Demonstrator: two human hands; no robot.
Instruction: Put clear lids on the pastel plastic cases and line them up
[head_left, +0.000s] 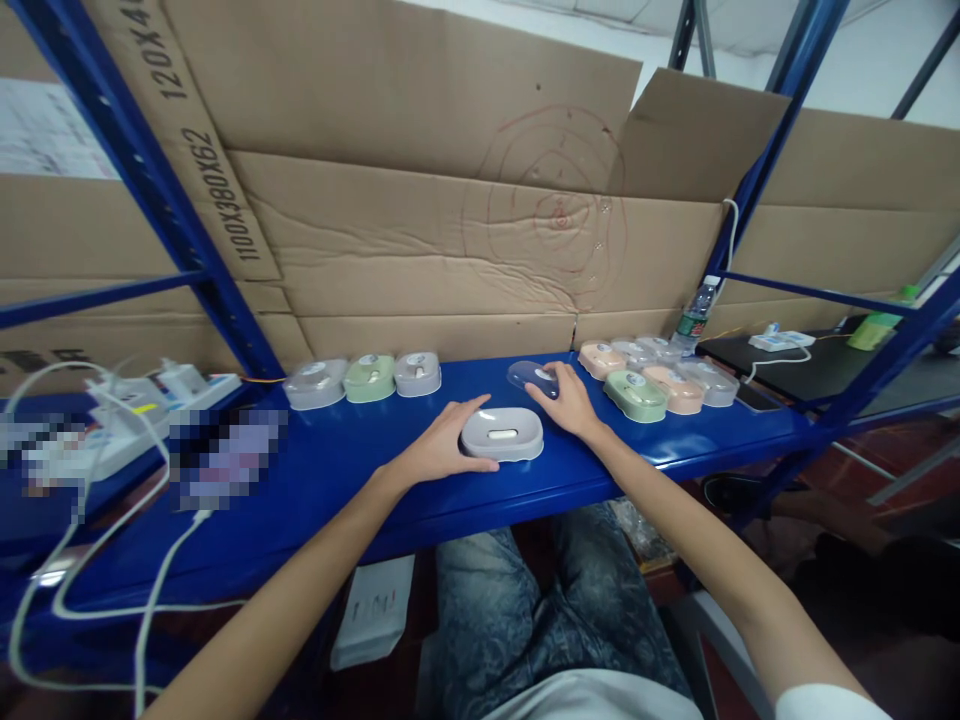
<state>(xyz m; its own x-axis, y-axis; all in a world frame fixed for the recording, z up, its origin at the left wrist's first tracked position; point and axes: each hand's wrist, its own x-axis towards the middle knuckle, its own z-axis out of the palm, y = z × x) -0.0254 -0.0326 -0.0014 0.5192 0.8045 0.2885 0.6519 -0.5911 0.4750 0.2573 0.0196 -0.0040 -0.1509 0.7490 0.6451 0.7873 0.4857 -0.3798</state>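
Observation:
My left hand curls around the left side of a pale lilac oval case that lies uncovered on the blue shelf, a white insert visible inside it. My right hand rests just behind and to the right of it, fingers closing on a clear plastic lid lying on the shelf. Both forearms reach in from below.
Three closed cases stand at the back left, and several pink, green and grey ones at the right. A power strip with white cables sits far left. A water bottle stands by the right upright. Cardboard lines the back.

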